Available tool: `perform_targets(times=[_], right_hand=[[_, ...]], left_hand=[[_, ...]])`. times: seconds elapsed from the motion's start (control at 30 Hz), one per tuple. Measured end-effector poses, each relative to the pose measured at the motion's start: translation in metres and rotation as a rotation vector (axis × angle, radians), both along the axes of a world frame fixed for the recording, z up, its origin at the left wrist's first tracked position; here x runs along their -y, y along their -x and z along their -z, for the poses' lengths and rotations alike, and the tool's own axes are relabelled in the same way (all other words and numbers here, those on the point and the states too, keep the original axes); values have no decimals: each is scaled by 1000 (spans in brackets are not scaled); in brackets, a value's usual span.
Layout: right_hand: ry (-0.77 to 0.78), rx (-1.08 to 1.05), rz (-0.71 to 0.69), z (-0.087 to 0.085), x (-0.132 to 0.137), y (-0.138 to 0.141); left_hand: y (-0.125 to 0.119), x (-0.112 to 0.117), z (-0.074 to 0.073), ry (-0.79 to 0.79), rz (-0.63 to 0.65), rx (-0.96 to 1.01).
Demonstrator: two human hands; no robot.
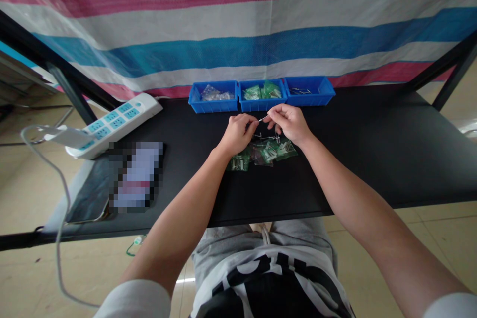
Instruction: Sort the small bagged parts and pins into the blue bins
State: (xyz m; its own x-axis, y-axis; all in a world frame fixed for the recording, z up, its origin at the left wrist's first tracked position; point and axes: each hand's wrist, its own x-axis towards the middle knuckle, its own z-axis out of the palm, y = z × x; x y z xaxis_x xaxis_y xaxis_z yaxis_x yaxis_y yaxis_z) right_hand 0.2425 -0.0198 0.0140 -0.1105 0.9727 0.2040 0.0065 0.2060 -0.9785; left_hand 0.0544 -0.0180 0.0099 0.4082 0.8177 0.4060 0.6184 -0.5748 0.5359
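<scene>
Between my two hands is a thin, silvery metal pin (264,118), too small to make out fully. My left hand (238,133) pinches its left end. The fingertips of my right hand (288,121) close on its other end. Just below the hands, on the black table, lie small green plastic bags (274,150) with short silvery metal pieces in them. Several loose dark and silvery pins (266,137) are scattered between the bags and my fingers; my left hand partly covers the leftmost bag.
Behind the hands stand three blue bins: the left bin (216,106) has clear bags, the middle bin (263,105) green bags, the right bin (312,101) a few loose pins. A power strip (115,121), a blurred phone (138,174) and a dark tablet-like object (93,191) lie left.
</scene>
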Motion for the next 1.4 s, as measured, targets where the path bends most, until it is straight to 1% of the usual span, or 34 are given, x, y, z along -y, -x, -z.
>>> perform_targets(times=[0.17, 0.4, 0.47, 0.6, 0.67, 0.83, 1.0, 1.1, 1.3, 1.4], right_hand=[[2, 16, 30, 1, -1, -3], [-41, 116, 30, 0, 1, -2], [-58, 121, 35, -2, 2, -2], [-67, 114, 28, -7, 4, -1], [-61, 99, 9, -7, 5, -1], [-29, 29, -55, -4, 4, -2], [-13, 17, -136, -5, 5, -3], [13, 7, -127, -6, 5, -5], [65, 16, -156, -9, 7, -6], [48, 20, -90, -8, 4, -7]], left_hand=[[0, 1, -1, -13, -56, 9], [1, 0, 1, -43, -72, 36], [1, 0, 1, -51, -61, 61], [1, -1, 1, -60, 42, 90], [1, -1, 1, -71, 69, 87], [3, -2, 3, -111, 27, 70], [3, -3, 5, -132, 29, 64], [3, -3, 5, -131, 33, 40], [2, -3, 6, -119, 52, 23], [3, -3, 7, -99, 7, 4]])
